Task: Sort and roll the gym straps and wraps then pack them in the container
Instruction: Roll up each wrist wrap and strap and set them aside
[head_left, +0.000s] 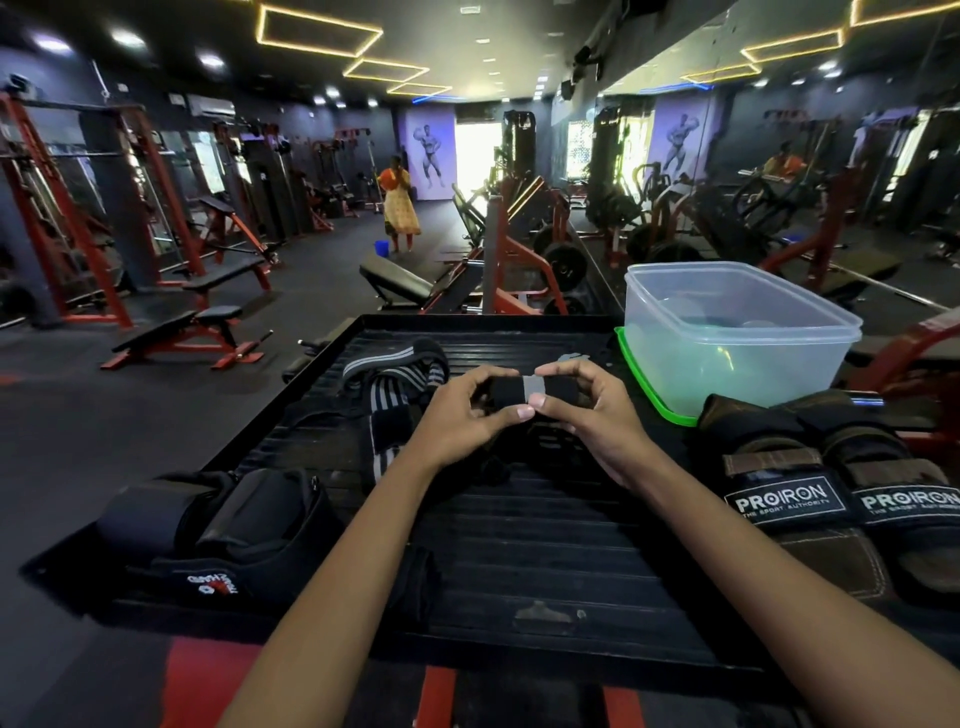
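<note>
Gym platform (519, 545) | rolled wrap (519, 391) pinched between left hand (467, 415) and right hand (587, 410) fingers (524, 412) | container (737, 364) just right

Black ribbed desk (519, 545) carries: striped black-grey wraps (387, 387) far left; black padded supports (228, 525) near left; two PROIRON straps (841, 499) right; clear container (737, 338) on green lid (641, 382) far right.

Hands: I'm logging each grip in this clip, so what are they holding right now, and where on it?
Both hold one rolled black wrap. The left hand pinches its left end, the right hand its right end, thumbs underneath.
</note>
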